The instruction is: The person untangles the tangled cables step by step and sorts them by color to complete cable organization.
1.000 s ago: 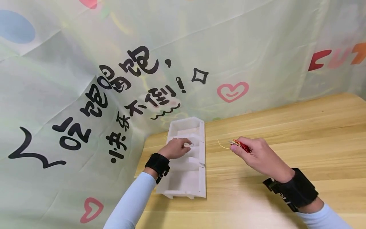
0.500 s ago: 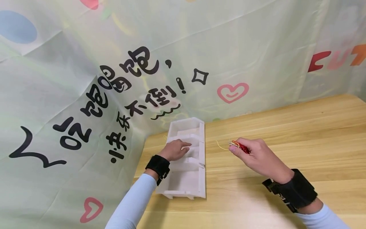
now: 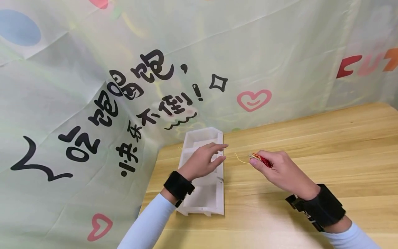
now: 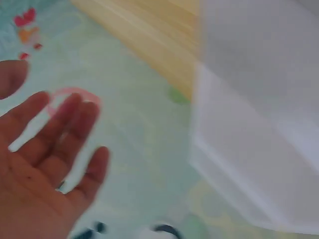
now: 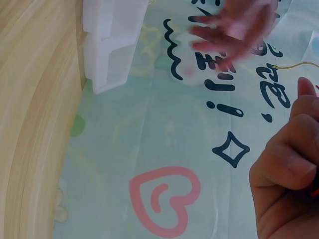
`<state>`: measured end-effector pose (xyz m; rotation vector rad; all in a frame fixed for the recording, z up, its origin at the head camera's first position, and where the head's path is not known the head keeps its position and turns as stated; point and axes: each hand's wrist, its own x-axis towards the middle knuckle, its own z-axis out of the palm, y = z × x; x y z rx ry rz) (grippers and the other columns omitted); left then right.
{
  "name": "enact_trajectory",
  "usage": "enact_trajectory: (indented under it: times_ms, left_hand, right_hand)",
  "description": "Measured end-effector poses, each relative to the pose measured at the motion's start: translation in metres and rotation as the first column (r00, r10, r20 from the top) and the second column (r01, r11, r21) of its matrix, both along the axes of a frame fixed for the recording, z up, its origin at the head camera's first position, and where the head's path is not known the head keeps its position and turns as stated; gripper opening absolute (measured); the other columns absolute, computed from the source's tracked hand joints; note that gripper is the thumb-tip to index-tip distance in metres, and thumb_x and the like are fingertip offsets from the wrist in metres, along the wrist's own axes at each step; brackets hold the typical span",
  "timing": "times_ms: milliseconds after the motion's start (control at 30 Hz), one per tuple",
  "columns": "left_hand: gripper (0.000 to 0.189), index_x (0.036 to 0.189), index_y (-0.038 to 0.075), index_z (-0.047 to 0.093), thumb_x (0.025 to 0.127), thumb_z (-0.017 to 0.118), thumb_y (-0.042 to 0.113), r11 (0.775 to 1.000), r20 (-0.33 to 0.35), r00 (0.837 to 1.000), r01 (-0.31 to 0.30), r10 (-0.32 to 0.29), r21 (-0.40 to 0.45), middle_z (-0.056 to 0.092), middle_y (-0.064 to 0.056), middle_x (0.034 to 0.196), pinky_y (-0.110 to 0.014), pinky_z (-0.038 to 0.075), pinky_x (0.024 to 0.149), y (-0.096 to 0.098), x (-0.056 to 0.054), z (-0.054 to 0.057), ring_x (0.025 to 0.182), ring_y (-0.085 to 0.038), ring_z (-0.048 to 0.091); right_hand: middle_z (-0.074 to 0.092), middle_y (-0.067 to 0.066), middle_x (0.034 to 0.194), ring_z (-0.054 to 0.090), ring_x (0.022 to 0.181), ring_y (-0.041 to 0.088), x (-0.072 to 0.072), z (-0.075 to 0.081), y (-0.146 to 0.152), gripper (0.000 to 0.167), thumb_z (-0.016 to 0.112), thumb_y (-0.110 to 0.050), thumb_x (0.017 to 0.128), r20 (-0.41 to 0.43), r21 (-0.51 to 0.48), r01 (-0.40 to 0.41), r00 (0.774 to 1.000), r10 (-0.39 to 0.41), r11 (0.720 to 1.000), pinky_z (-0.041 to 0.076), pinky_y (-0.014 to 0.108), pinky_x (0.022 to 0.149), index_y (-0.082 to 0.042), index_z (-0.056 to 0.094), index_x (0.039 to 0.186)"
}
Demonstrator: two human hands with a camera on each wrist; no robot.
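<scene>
In the head view my right hand (image 3: 284, 171) grips a bundle of thin cords (image 3: 264, 160), mostly red with some yellow and white. One yellow strand (image 3: 240, 159) trails from it to the left. The hand mostly hides the bundle, so I cannot tell what the cords belong to. My left hand (image 3: 200, 162) hovers over the white divided tray (image 3: 219, 199) with nothing in it, fingers spread toward the right. The left wrist view shows its bare palm (image 4: 45, 174) beside the tray's wall (image 4: 249, 134).
The tray's near compartment (image 3: 202, 197) shows, while the left hand covers part of the middle one. A bit of yellow cord (image 3: 179, 149) sticks out at its far left side. Wooden tabletop (image 3: 311, 138) extends to the right. Printed cloth (image 3: 280, 52) hangs behind and at left.
A second ago my left hand held a small pale loop over the tray's middle compartment. It let go there, then rose and moved right with fingers spread. My right hand has barely moved.
</scene>
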<state>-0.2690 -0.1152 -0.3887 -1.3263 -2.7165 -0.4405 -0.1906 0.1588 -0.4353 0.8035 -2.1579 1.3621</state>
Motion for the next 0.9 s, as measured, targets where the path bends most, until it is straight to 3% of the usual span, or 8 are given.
enact_trajectory:
  times_ms: [100, 267, 400, 533, 633, 900]
  left_hand:
    - [0.040, 0.138, 0.010, 0.060, 0.103, 0.061, 0.029, 0.988, -0.148, 0.981, 0.136, -0.123, 0.080, 0.064, -0.004, 0.124, -0.024, 0.047, 0.089, 0.016, 0.011, 0.009, 0.101, -0.011, 0.061]
    - [0.028, 0.118, 0.009, 0.072, 0.099, 0.067, 0.029, 0.944, -0.349, 0.906, 0.302, -0.240, 0.136, 0.065, -0.003, 0.113, -0.022, 0.043, 0.098, 0.036, 0.026, 0.019, 0.106, -0.011, 0.060]
    - [0.020, 0.104, 0.010, 0.076, 0.093, 0.075, 0.027, 0.915, -0.423, 0.858, 0.379, -0.291, 0.139, 0.067, -0.001, 0.103, -0.022, 0.046, 0.094, 0.047, 0.034, 0.021, 0.099, -0.013, 0.062]
    - [0.017, 0.098, 0.011, 0.077, 0.089, 0.079, 0.026, 0.911, -0.488, 0.816, 0.402, -0.311, 0.092, 0.069, 0.002, 0.096, -0.020, 0.047, 0.088, 0.055, 0.040, 0.022, 0.092, -0.012, 0.062]
    - [0.013, 0.095, 0.012, 0.078, 0.089, 0.080, 0.023, 0.923, -0.508, 0.810, 0.379, -0.294, 0.071, 0.069, 0.004, 0.092, -0.019, 0.047, 0.082, 0.058, 0.041, 0.022, 0.088, -0.010, 0.061]
    - [0.008, 0.094, 0.012, 0.077, 0.089, 0.080, 0.018, 0.932, -0.484, 0.825, 0.359, -0.291, 0.051, 0.069, 0.006, 0.089, -0.017, 0.046, 0.079, 0.056, 0.038, 0.020, 0.085, -0.007, 0.060]
  right_hand:
    - [0.032, -0.017, 0.064, 0.031, 0.052, -0.001, 0.000, 0.000, 0.001, 0.033, 0.071, -0.009, 0.095, 0.001, 0.002, 0.004, 1.000, -0.004, 1.000, 0.029, 0.023, 0.047, -0.029, 0.052, 0.077]
    - [0.033, -0.017, 0.063, 0.031, 0.052, 0.000, 0.001, 0.001, 0.002, 0.031, 0.070, -0.011, 0.096, 0.015, 0.010, 0.012, 1.000, -0.012, 1.000, 0.029, 0.023, 0.047, -0.029, 0.052, 0.078]
    - [0.032, -0.017, 0.064, 0.030, 0.053, 0.000, 0.001, 0.001, 0.003, 0.030, 0.069, -0.012, 0.097, 0.018, 0.013, 0.017, 1.000, -0.017, 1.000, 0.027, 0.023, 0.047, -0.028, 0.053, 0.078]
    - [0.030, -0.017, 0.064, 0.027, 0.053, -0.001, 0.001, 0.001, 0.002, 0.029, 0.068, -0.010, 0.097, 0.014, 0.007, 0.014, 1.000, -0.014, 1.000, 0.026, 0.023, 0.047, -0.027, 0.054, 0.078]
    - [0.030, -0.017, 0.064, 0.026, 0.053, -0.001, 0.002, 0.001, 0.001, 0.030, 0.068, -0.010, 0.098, 0.010, -0.003, 0.008, 1.000, -0.008, 1.000, 0.026, 0.023, 0.047, -0.027, 0.054, 0.077]
    - [0.031, -0.016, 0.063, 0.028, 0.052, 0.000, 0.002, 0.001, -0.001, 0.030, 0.069, -0.010, 0.097, 0.017, -0.012, 0.007, 1.000, -0.007, 1.000, 0.026, 0.023, 0.047, -0.027, 0.053, 0.079]
